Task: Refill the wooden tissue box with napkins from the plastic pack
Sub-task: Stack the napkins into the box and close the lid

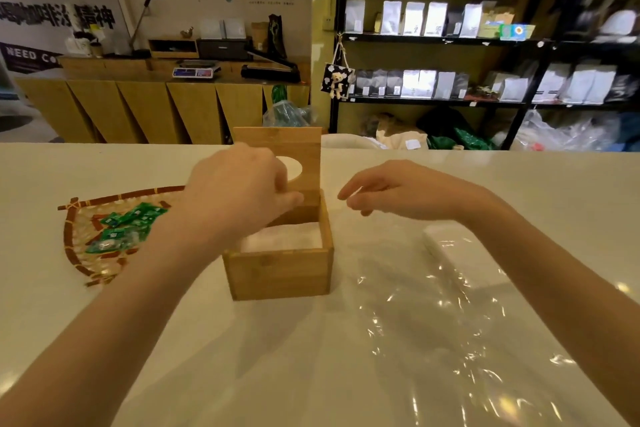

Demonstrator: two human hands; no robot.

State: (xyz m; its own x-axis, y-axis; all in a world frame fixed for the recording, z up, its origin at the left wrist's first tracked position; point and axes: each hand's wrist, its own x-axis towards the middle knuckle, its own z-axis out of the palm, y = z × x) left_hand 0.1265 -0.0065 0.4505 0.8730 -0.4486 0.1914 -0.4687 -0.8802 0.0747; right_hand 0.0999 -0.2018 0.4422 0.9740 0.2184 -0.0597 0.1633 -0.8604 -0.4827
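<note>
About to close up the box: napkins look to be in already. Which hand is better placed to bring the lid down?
Left, probably. The left hand is already at the upright lid of the wooden box, above the napkins. The right hand hovers empty beside the box, over the plastic pack.

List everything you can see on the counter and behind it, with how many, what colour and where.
wooden tissue box: one, light brown, centre of counter, lid standing open
napkins: one stack, white, inside the box
plastic pack: one, clear, on counter right of the box, white napkins still inside at its far end
woven tray: one, tan and brown, left of the box
sachets: several, green, on the tray
counter: one, white
shelving: black, back right, with silver and white pouches
scale: one, on the wooden sideboard, back left
left hand: over the box, by the lid
right hand: above the pack, fingers loosely curled, holding nothing visible
</note>
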